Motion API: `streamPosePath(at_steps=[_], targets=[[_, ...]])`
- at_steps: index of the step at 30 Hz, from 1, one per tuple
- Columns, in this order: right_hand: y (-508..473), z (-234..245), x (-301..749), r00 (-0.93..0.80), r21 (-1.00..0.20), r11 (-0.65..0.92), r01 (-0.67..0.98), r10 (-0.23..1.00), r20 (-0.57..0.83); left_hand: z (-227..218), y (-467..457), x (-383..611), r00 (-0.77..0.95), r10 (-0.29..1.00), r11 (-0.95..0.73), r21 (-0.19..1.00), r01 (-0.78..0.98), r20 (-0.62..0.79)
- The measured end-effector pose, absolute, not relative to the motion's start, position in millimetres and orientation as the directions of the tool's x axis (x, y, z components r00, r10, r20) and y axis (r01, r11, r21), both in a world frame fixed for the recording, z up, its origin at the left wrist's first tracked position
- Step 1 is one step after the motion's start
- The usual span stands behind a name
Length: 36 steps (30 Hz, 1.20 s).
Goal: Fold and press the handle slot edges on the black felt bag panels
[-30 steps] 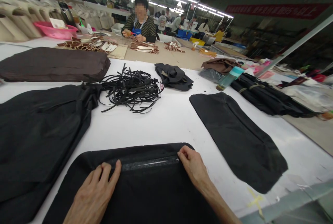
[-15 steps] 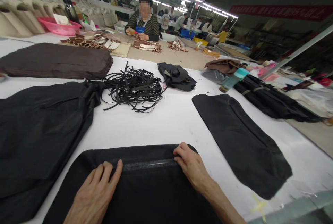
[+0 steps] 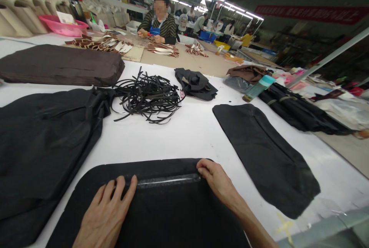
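A black fabric panel (image 3: 178,213) with a rounded corner lies in front of me on the white tabletop. A narrow, shiny strip (image 3: 168,180) runs across it just below its upper edge. My left hand (image 3: 108,205) rests on the panel, fingers spread, its index fingertip by the strip's left end. At the strip's right end, my right hand (image 3: 215,178) pinches the panel near its upper right corner; what lies between thumb and finger is partly hidden.
Another black panel (image 3: 268,155) lies at right, and black fabric (image 3: 46,144) at left. Beyond are a heap of black strips (image 3: 150,96), a dark brown stack (image 3: 60,65), crumpled black pieces (image 3: 196,84) and a bottle (image 3: 258,88). A co-worker (image 3: 160,17) sits across the table.
My right hand has shifted slightly right along the strip, and more of the strip's right end shows. My left hand stays almost in place on the panel.
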State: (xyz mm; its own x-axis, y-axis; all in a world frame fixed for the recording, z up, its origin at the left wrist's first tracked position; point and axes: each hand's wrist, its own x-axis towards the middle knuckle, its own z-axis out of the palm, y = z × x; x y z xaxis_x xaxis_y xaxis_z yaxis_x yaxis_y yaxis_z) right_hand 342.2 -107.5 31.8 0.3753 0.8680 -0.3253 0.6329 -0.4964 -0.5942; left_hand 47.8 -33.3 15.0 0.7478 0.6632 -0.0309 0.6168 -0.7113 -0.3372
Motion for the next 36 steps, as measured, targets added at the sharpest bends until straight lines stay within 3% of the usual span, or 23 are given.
streamPosePath(at_steps=[11, 26, 36], targets=[[-114.9, 22.2, 333.6, 0.543, -0.622, -0.575, 0.531, 0.795, -0.271, -6.6, -30.3, 40.2, 0.762, 0.648, -0.725, -0.305, 0.618, 0.003], [-113.5, 18.0, 324.2, 0.564, -0.516, -0.580, 0.630, 0.799, -0.209, -3.7, -28.7, 40.4, 0.751, 0.660, -0.721, -0.298, 0.626, -0.022], [-114.3, 16.1, 334.2, 0.585, -0.440, -0.649, 0.621, 0.757, -0.291, 10.9, -16.6, 42.4, 0.642, 0.757, -0.653, -0.110, 0.749, -0.124]])
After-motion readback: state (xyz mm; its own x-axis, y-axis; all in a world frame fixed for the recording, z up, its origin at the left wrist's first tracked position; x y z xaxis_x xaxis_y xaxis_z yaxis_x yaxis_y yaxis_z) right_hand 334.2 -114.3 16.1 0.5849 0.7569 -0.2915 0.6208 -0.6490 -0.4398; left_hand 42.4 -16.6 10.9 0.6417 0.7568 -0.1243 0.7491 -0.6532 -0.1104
